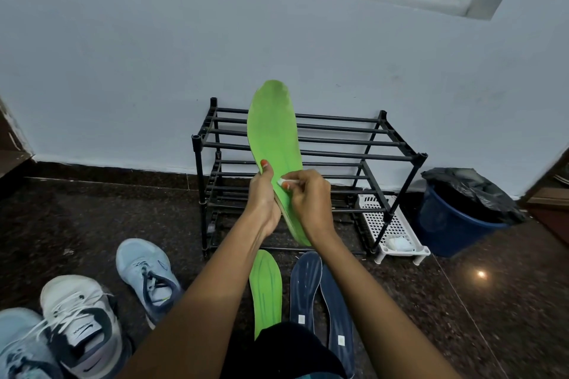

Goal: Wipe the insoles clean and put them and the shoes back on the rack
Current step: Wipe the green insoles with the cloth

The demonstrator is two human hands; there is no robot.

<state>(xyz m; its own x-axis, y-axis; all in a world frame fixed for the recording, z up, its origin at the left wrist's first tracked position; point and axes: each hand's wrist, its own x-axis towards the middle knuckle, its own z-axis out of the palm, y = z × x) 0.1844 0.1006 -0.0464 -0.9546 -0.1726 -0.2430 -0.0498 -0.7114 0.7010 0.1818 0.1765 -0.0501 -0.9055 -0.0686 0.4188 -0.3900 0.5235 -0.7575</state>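
My left hand [264, 200] grips a green insole [272, 129] near its heel end and holds it upright in front of the black shoe rack [338, 144]. My right hand [308, 197] pinches a small white wipe [282, 181] against the insole's face. On the floor below lie a second green insole [266, 289] and two dark blue insoles [304, 283] [337, 317]. To the left stand a light blue shoe [144, 274], a white shoe [80, 323] and another light blue shoe [18, 348].
A white perforated tray [391, 224] sits under the rack's right end with a white wad in it. A blue bin [455, 221] lined with a black bag stands at the right. The rack backs onto a pale wall; the floor is dark stone.
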